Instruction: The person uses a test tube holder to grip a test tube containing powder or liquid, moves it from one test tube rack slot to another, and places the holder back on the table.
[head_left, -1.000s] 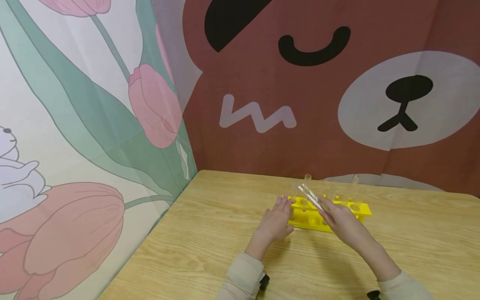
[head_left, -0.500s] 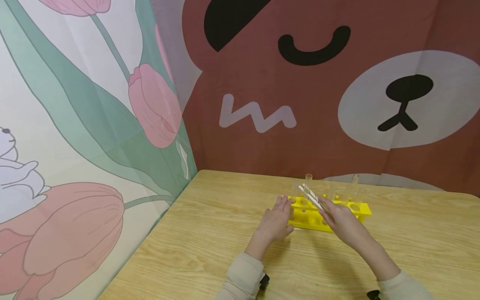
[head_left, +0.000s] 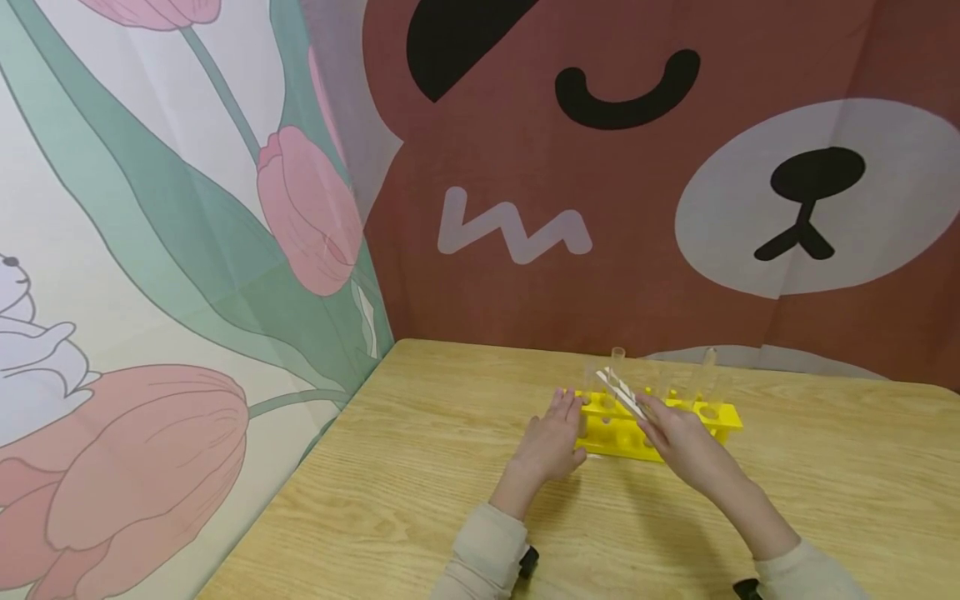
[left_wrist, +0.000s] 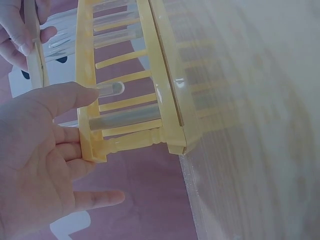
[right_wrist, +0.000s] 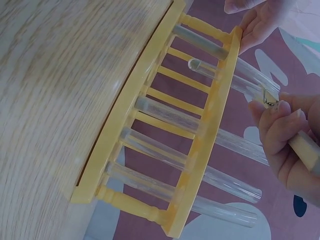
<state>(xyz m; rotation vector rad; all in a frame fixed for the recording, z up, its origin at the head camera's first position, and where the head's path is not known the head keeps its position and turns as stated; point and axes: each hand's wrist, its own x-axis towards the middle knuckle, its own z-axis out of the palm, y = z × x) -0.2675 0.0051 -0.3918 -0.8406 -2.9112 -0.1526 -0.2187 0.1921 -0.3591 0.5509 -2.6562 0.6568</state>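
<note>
A yellow test tube rack [head_left: 626, 452] stands on the table, several clear tubes upright in it. My left hand [head_left: 551, 446] rests its fingers on the left end of the rack's top plate; in the head view the thumb lies apart, in front. My right hand [head_left: 693, 450] grips a wooden test tube holder [right_wrist: 304, 150] with a metal spring. The holder's far end is at the upper part of a test tube [right_wrist: 206, 71]. That tube passes through the top plate, its rounded bottom raised above the rack's base. The exact clamping spot is partly hidden by fingers.
Other tubes [right_wrist: 227, 185] stand in the rack's right part, and one stands in its left end slot. The wooden table [head_left: 420, 467] meets a wall cloth [head_left: 495, 308] with a brown bear behind the rack. A tulip-patterned cloth [head_left: 172, 317] hangs at the left.
</note>
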